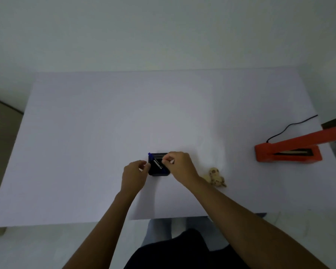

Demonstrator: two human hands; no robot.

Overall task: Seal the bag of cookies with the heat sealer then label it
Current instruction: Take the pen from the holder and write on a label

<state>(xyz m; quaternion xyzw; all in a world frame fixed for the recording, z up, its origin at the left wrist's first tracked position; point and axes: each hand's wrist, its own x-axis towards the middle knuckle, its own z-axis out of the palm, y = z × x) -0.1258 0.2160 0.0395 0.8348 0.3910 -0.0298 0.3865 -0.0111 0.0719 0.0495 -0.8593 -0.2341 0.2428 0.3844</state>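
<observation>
Left hand (pixel 134 176) fingers curled, touching black holder (pixel 158 165) edge; right hand (pixel 179 164) pinches blue pen (pixel 156 161) in holder; cookie bag (pixel 216 177) just right on table (pixel 105 133); red sealer (pixel 291 148) far right, arm raised

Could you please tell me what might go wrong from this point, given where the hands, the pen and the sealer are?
1. Both hands, left hand and right hand, work over the small black holder; the blue pen leaning in it could tip it over.
2. The right forearm passes close to the bag of cookies and might nudge it.
3. The orange heat sealer sits near the table's right edge with its arm raised; its cord could snag.
</observation>
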